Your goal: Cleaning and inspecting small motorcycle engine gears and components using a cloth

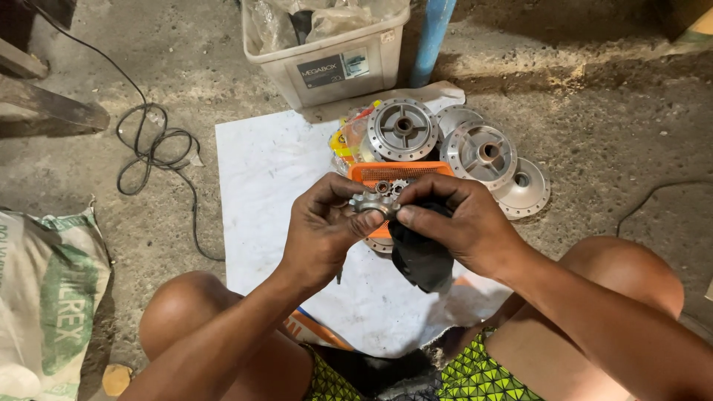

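My left hand (323, 230) pinches a small grey metal part (371, 202) between thumb and fingers, above the white sheet (260, 178) on the ground. My right hand (457, 223) grips a black rag (420, 256) and presses its thumb against the same metal part. Just behind the hands sits an orange tray (431, 169) holding small gears (391, 187). Several round metal wheel hubs (403, 128) lie behind the tray.
A whitish plastic box (334, 70) with plastic bags stands at the far edge, beside a blue pole (431, 33). A black cable (152, 152) coils at the left. A printed sack (48, 297) lies near left. My bare knees flank the sheet.
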